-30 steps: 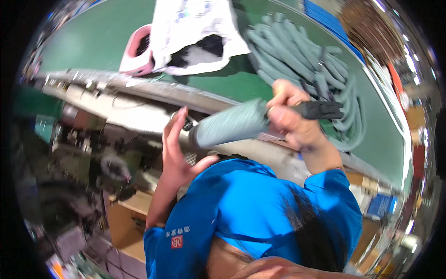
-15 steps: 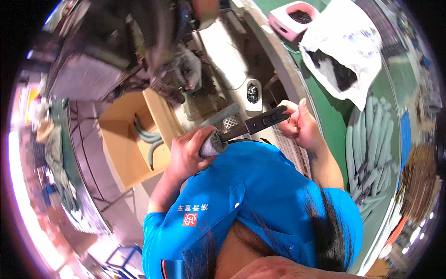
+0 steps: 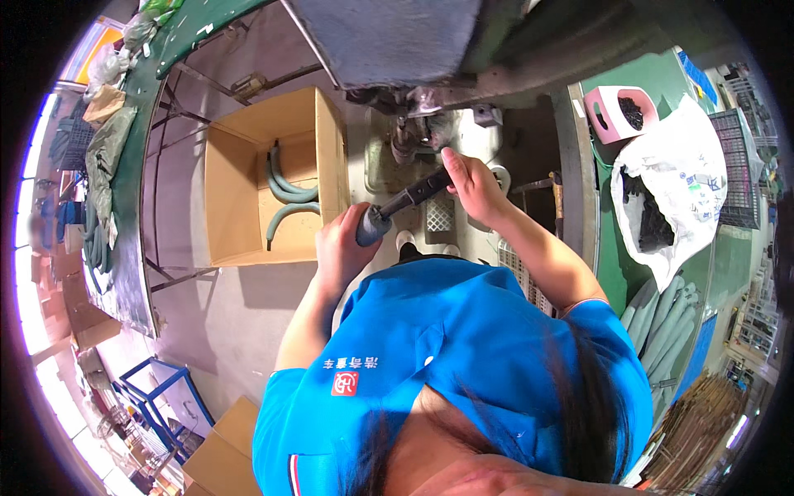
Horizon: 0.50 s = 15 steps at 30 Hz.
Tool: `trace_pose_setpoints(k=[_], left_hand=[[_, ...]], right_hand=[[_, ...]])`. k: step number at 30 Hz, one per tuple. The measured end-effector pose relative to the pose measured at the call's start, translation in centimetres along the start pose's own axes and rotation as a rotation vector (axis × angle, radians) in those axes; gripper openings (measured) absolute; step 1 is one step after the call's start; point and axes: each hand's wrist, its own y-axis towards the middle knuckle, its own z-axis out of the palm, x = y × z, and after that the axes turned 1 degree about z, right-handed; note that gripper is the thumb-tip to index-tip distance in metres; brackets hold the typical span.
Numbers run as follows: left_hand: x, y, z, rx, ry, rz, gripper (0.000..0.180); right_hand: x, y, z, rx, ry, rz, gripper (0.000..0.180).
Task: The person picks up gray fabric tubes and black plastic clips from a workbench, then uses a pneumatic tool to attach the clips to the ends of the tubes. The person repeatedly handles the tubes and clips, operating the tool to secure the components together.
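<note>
My left hand (image 3: 341, 250) is closed around a grey foam-covered tube (image 3: 374, 226), most of it hidden in the fist. From the tube's end a black plastic part (image 3: 413, 193) slants up to the right. My right hand (image 3: 478, 188) grips the far end of that part, thumb lying along it and fingers mostly hidden. Both hands are in front of my body, just short of a machine's metal head (image 3: 422, 132).
Left of my hands, an open cardboard box (image 3: 240, 178) holds several bent grey tubes (image 3: 285, 186). A grey machine cover (image 3: 397, 41) hangs ahead. On the right-hand green bench (image 3: 608, 240) are a pink container (image 3: 608, 103), a white bag (image 3: 691, 157) of black parts and more grey tubes (image 3: 662, 322).
My view has swung, so the box and machine appear shifted. The black part has moved away from my body toward the machine, and my right hand has closed further around its end.
</note>
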Motion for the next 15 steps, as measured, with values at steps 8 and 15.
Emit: trace_pose_setpoints(k=[8, 15], left_hand=[[3.3, 7.7, -0.6, -0.081, 0.06, 0.083, 0.044], [5.8, 9.8, 0.2, -0.048, 0.125, 0.193, 0.049]], right_hand=[[-0.3, 8.1, -0.9, -0.127, -0.487, -0.112, 0.035], [-2.4, 10.0, -0.8, -0.376, -0.707, -0.421, 0.021]])
